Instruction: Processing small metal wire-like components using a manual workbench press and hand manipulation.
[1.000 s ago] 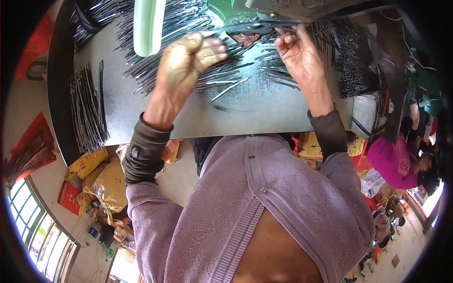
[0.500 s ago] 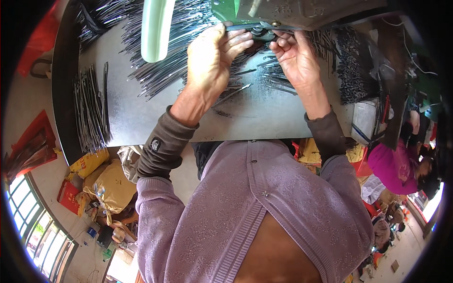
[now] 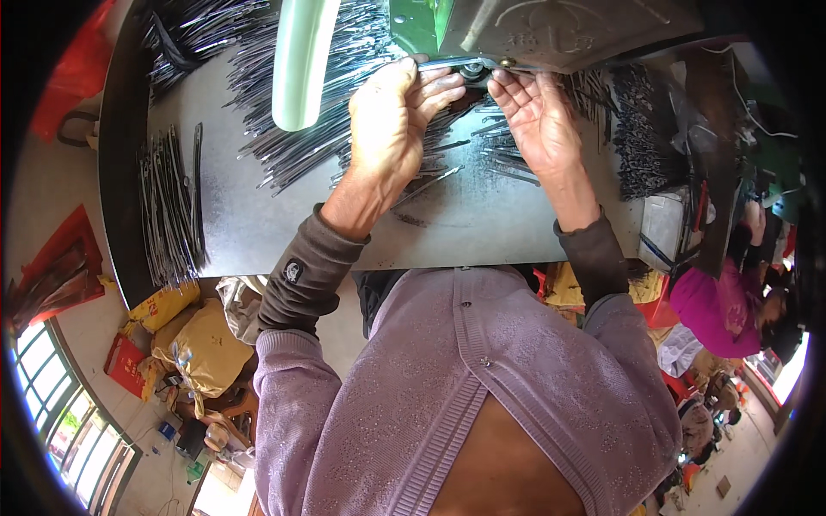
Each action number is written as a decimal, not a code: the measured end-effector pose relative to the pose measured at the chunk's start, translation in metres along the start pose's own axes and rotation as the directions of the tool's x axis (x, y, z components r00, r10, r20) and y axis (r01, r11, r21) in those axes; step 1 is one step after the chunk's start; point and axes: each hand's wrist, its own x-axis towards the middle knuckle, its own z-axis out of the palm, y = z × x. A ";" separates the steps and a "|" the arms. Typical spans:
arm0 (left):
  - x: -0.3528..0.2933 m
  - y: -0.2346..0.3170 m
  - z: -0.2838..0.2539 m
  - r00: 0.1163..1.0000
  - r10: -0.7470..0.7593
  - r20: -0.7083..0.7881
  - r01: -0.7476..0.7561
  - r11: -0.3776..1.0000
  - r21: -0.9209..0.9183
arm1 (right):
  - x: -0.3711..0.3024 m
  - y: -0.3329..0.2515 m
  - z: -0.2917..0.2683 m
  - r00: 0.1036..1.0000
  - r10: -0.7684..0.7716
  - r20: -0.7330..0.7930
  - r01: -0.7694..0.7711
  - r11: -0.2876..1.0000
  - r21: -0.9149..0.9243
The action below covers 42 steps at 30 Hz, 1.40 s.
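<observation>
My left hand pinches a thin dark strip between thumb and fingers. The strip runs sideways along the front of a green and dark metal machine, past a small round black part. Close to the strip's right portion is my right hand, palm up and fingers bent around it; the fingertips are partly hidden under the machine. Several loose dark strips lie below the hands. A big pile of similar strips spreads beside my left hand.
A pale green curved tube hangs left of the machine. A bundle of strips lies at the metal table's left side, another dense pile at right near a white box. A person in magenta is far right.
The whole view has shifted slightly, so table and machine appear lower. My right fingers have straightened a little against the strip; my left hand keeps its pinch.
</observation>
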 end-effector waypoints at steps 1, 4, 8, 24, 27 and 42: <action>0.001 -0.001 0.001 1.000 0.006 0.007 -0.006 1.000 -0.007 | 0.000 0.000 -0.002 1.000 -0.007 -0.001 0.007 1.000 -0.002; -0.001 -0.003 0.003 1.000 0.025 0.004 -0.025 1.000 -0.005 | 0.000 0.004 -0.003 0.999 -0.037 -0.006 0.037 0.999 0.001; 0.001 -0.002 0.001 0.996 0.025 -0.086 -0.022 0.999 0.028 | -0.005 0.002 0.007 0.998 -0.067 0.010 0.068 0.994 -0.080; 0.024 0.012 -0.014 0.996 -0.044 0.082 0.024 0.973 0.229 | 0.001 -0.011 -0.011 0.999 0.011 0.039 -0.011 1.000 -0.009; 0.029 0.021 -0.015 0.964 -0.247 0.101 0.250 0.968 -0.013 | -0.004 -0.017 -0.008 0.997 -0.025 0.078 0.027 1.000 -0.016; -0.023 -0.024 -0.001 0.922 -0.380 0.070 0.357 0.908 0.219 | -0.008 -0.134 -0.082 0.785 -0.310 0.537 0.077 -0.811 -0.580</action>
